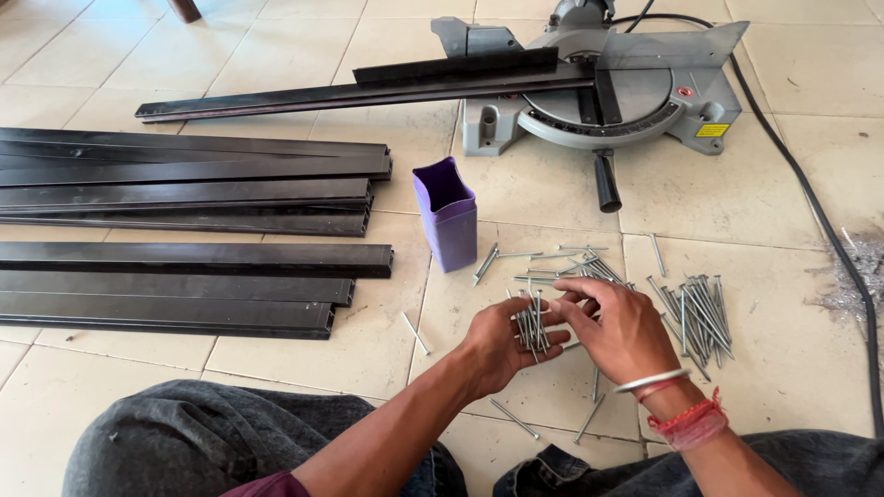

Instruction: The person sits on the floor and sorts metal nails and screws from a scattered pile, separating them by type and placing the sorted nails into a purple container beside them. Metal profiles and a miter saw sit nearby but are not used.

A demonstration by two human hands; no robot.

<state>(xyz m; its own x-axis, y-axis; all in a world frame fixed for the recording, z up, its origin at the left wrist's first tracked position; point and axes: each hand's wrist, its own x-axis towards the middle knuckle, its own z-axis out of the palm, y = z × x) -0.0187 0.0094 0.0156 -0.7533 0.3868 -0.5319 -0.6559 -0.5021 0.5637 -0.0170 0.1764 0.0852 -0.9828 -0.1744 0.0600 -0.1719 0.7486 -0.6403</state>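
- A person sits on a pale tiled floor [304, 359], seen from above, with both bare hands out in front.
- The left hand [502, 345] is closed around a small bundle of long silver steel nails [531, 327], held side by side and roughly upright in its grip.
- The right hand [619, 327], wearing a metal bangle and red thread at the wrist, has its fingers curled onto the top of that bundle, touching the nails.
- Just beyond the hands, a scattered heap of loose nails [566, 265] lies on the tiles; a neater pile of nails [697, 311] lies to the right.
- A few stray nails lie near the knees.
- An open purple square plastic container [447, 212] stands upright just left of the scattered heap; its inside cannot be seen.
- Judging by this, only a handful is gathered; most nails remain on the floor.
- Black metal channel lengths [184, 198] lie stacked at left; a grey mitre saw [608, 87] sits behind.
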